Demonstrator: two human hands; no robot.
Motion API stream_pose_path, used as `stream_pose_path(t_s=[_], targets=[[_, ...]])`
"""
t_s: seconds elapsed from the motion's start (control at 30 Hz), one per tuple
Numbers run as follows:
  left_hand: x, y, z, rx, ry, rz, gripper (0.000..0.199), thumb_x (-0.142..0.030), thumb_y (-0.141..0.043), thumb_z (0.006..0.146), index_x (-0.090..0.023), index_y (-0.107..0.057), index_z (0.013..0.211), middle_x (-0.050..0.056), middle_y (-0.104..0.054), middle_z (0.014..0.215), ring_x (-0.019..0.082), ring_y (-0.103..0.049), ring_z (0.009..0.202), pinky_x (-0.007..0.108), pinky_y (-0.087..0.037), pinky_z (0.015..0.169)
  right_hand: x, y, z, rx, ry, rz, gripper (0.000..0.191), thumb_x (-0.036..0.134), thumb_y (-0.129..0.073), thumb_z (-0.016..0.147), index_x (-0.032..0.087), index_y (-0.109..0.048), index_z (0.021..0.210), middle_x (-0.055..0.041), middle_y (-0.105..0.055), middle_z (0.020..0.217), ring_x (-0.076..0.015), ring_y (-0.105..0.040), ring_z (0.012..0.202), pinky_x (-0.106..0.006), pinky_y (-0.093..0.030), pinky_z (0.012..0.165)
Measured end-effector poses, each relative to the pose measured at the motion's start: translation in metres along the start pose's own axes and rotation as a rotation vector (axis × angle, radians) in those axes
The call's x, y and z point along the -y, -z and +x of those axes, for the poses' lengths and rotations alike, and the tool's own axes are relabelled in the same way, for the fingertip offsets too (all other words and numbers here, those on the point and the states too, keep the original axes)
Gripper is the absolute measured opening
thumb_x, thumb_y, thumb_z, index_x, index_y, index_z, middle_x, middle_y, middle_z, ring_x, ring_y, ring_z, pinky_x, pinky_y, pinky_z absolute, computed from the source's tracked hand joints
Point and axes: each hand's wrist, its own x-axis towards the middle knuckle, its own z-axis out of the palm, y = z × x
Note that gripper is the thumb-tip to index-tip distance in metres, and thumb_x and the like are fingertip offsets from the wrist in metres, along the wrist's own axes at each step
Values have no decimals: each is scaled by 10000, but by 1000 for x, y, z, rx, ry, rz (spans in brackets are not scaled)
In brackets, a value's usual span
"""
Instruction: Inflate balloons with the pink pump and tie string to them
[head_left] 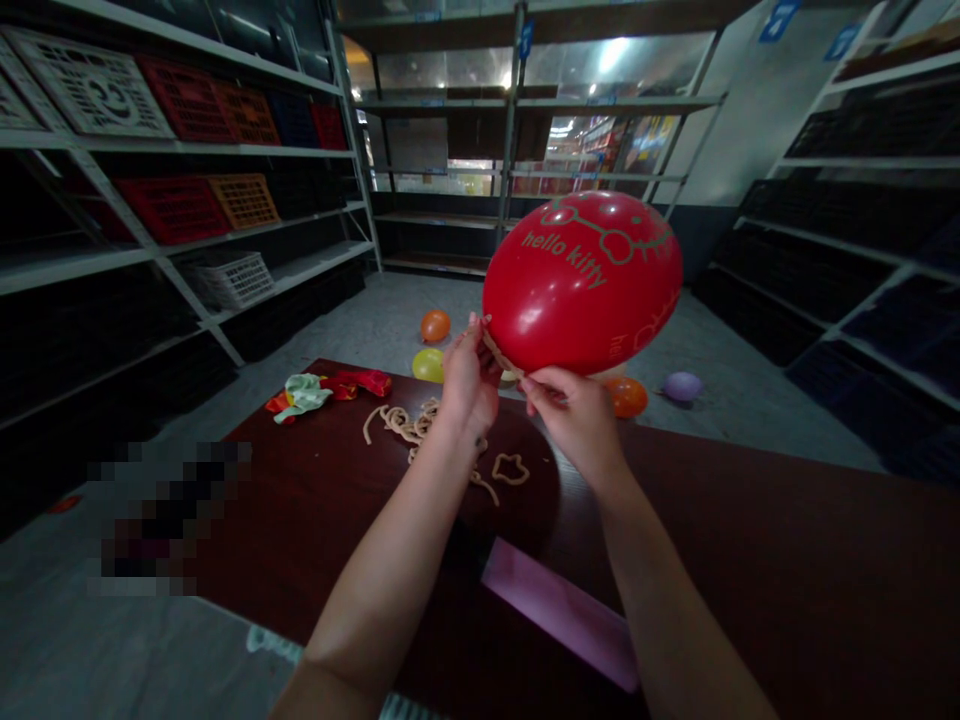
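A large inflated red balloon [585,285] printed with "hello kitty" is up above the far edge of the table. My left hand [469,380] is closed at the balloon's lower left side, where its neck is hidden. A tan rubber band [501,355] stretches along the balloon's underside between both hands. My right hand [574,410] pinches the band's near end between thumb and fingers. Below the hands, a tangle of tan rubber bands [405,425] lies on the dark brown table [300,520], with one loose band [511,469] beside it.
Uninflated balloons [304,397] lie at the table's far left. A pink tube [559,612] with a dark end rests between my forearms. Beyond the table, orange [435,325], yellow [428,365] and purple [682,387] balloons are on the floor. Shelves with crates [236,278] line the sides.
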Motion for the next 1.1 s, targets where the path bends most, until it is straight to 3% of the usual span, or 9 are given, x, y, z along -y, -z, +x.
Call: stream_pose_path(t_s=[0.2, 0.33, 0.5, 0.6, 0.67, 0.77, 0.9, 1.0, 1.1], targets=[[0, -3, 1, -144, 95, -211, 261, -424, -708, 903, -173, -710, 832, 30, -662, 729, 109, -598, 616, 229, -425, 582, -1, 0, 0, 44, 7, -40, 334, 399, -566, 943, 222, -647, 672, 18, -648, 596, -133, -607, 602, -261, -430, 682], [0, -4, 1, -138, 84, -225, 247, -409, -713, 904, -179, -695, 817, 21, -656, 726, 98, -580, 599, 220, -422, 571, -2, 1, 1, 40, 13, -20, 351, 425, -564, 946, 222, -643, 671, 16, -646, 599, -136, -606, 610, -269, -442, 698], [-2, -18, -12, 28, -102, -147, 269, -435, -718, 901, -191, -646, 813, 1, -627, 733, 88, -567, 612, 209, -445, 587, -13, 16, 9, 36, -7, 80, 278, 437, -604, 910, 215, -698, 771, -6, -697, 667, -159, -652, 669, -288, -486, 718], [-2, -29, -30, 174, -275, 5, 275, -454, -730, 890, -201, -640, 829, -9, -598, 724, 85, -536, 598, 215, -438, 586, -19, 31, 8, -43, -51, 200, 297, 489, -611, 899, 216, -723, 934, -37, -760, 844, -190, -704, 812, -320, -531, 794], [-2, -35, -43, 250, -411, 150, 256, -452, -712, 905, -207, -649, 870, 2, -621, 775, 96, -559, 646, 228, -460, 632, -20, 41, -1, -85, -67, 206, 343, 506, -610, 894, 228, -704, 1071, -64, -767, 1048, -210, -712, 940, -349, -544, 859], [4, -43, -50, 337, -565, 390, 218, -428, -633, 962, -212, -655, 959, 28, -675, 867, 125, -618, 754, 256, -492, 724, -15, 53, -31, -92, -79, 90, 407, 494, -566, 930, 237, -646, 1235, -80, -736, 1143, -214, -701, 975, -378, -545, 892], [14, -62, -15, 444, -637, 670, 199, -357, -574, 990, -200, -663, 1074, 64, -717, 995, 158, -659, 872, 295, -518, 825, 0, 54, -90, 9, -54, -193, 322, 388, -485, 997, 239, -654, 1226, -80, -721, 1154, -232, -674, 1043, -427, -516, 965], [16, -79, 31, 561, -560, 916, 222, -207, -582, 943, -185, -674, 1144, 104, -704, 1225, 210, -651, 1132, 353, -509, 990, 12, 41, -128, 140, -17, -431, 328, 333, -529, 984, 230, -637, 1275, -103, -696, 1253, -270, -645, 1142, -460, -503, 986], [14, -82, 58, 581, -392, 1283, 361, -145, -603, 893, -142, -678, 1246, 155, -629, 1397, 266, -555, 1337, 399, -415, 1145, 19, 22, -152, 285, 26, -613, 492, 420, -660, 913, 213, -596, 1355, -139, -678, 1298, -304, -648, 1139, -466, -512, 960]])
